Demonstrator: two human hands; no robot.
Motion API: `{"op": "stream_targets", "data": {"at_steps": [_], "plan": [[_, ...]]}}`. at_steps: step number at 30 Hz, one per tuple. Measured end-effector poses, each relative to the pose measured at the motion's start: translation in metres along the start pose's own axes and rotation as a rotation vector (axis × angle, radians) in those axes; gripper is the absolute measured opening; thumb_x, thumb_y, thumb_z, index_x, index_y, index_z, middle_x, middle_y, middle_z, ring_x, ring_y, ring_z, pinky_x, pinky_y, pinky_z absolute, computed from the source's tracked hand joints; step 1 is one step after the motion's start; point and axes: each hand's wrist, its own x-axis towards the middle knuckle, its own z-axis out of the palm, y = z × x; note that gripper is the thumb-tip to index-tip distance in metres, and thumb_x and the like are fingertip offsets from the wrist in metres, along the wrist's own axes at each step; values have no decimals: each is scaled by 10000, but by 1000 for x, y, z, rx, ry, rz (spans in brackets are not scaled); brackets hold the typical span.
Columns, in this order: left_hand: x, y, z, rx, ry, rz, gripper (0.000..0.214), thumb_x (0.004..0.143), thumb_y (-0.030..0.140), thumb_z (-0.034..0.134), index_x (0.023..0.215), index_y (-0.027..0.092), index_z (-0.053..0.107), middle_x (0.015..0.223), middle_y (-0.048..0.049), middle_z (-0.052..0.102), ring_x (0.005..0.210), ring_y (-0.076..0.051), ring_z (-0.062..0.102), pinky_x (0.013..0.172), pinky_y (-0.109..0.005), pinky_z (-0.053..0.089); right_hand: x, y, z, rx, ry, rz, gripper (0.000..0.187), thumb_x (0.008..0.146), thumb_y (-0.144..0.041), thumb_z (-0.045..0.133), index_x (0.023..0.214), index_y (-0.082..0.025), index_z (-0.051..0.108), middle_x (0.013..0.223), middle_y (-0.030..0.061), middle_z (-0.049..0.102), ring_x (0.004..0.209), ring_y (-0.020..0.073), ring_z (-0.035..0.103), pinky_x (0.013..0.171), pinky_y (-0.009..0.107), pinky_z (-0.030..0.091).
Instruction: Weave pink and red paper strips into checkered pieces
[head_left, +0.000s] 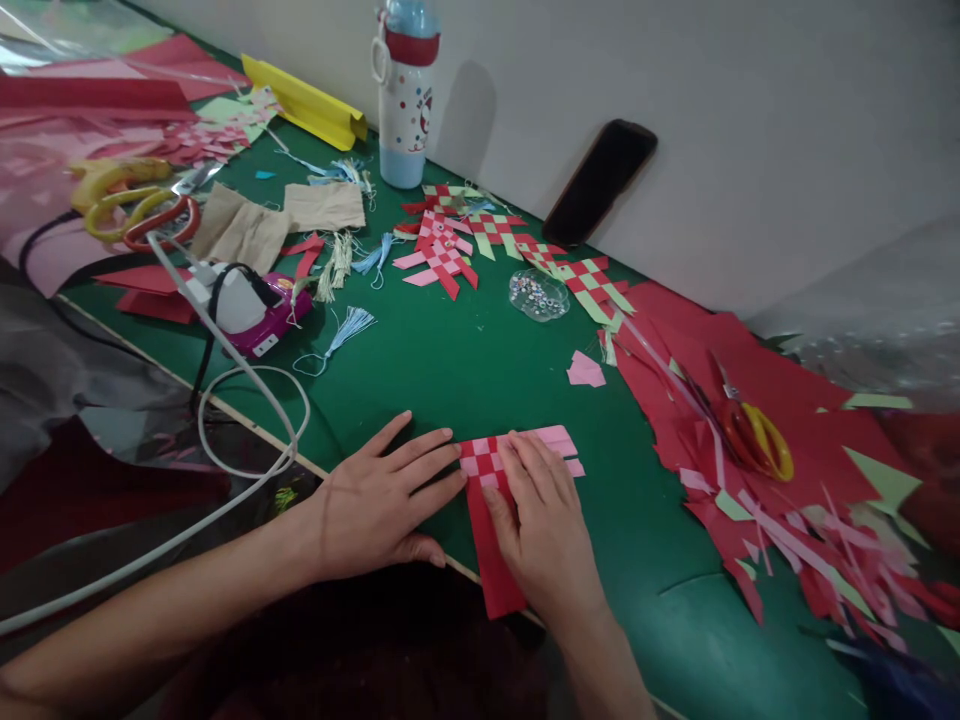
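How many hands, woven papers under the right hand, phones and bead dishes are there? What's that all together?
Left hand and right hand: 2
Red-and-pink woven paper: 1
Phone: 1
Bead dish: 1
Total: 5

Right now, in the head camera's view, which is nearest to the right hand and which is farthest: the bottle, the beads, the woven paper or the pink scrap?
1. Woven paper: directly under the right hand, touching it.
2. Pink scrap: just ahead, slightly right.
3. Beads: farther ahead, left of the scrap.
4. Bottle: farthest back, off to the left.
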Motion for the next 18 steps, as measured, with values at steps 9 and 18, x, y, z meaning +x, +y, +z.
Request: {"op": "stream_targets", "data": {"at_steps": [9, 18], "plan": [[6, -6, -5, -23, -31, 34, 735, 865, 742, 358, 1311, 187, 540, 1462, -118, 463, 1399, -278, 346, 1199, -512, 39, 21, 17, -25, 65, 74, 7, 331, 972, -249, 416, 1220, -154, 614, 1186, 130, 654, 1195, 269, 524, 1013, 485, 432], [10, -12, -2, -61, -47, 82, 734, 863, 738, 378, 1319, 185, 537, 1456, -107, 476, 1411, -282, 327, 1198, -510, 81, 73, 39, -36, 73, -356, 17, 155, 915, -282, 525, 1005, -251, 646, 1067, 49, 642, 1003, 238, 520, 847, 408, 401]]}}
